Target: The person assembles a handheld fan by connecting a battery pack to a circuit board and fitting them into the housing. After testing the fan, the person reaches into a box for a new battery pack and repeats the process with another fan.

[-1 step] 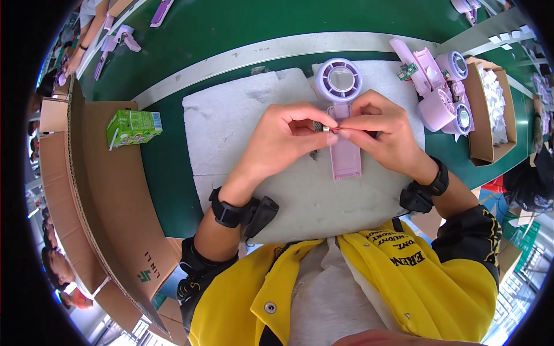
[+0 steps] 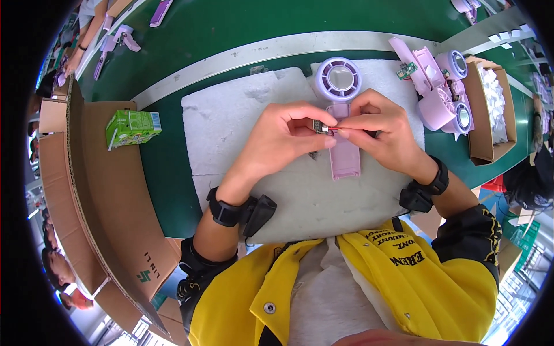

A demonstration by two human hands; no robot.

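Observation:
My left hand (image 2: 283,135) pinches a small dark circuit board (image 2: 318,126) between thumb and forefinger. A white connector (image 2: 325,129) shows at the board's right end. My right hand (image 2: 384,130) is closed in a pinch on thin red wire (image 2: 335,128), its end close to that connector; whether it is plugged in I cannot tell. Below the fingers lies a pale purple handle housing (image 2: 345,161), partly hidden by both hands. A round purple fan head (image 2: 338,81) with spokes and a light centre sits just beyond it.
White foam sheets (image 2: 231,104) cover the green bench. At far right stand several purple fan parts (image 2: 437,109) beside a cardboard box (image 2: 482,147) of white pieces. To the left are a green drink carton (image 2: 133,128) and a large cardboard box (image 2: 115,190). A person's arm shows at upper left.
The left fingertips have shifted slightly, so more of the small board and its white connector shows now. The right hand keeps its pinch in nearly the same place.

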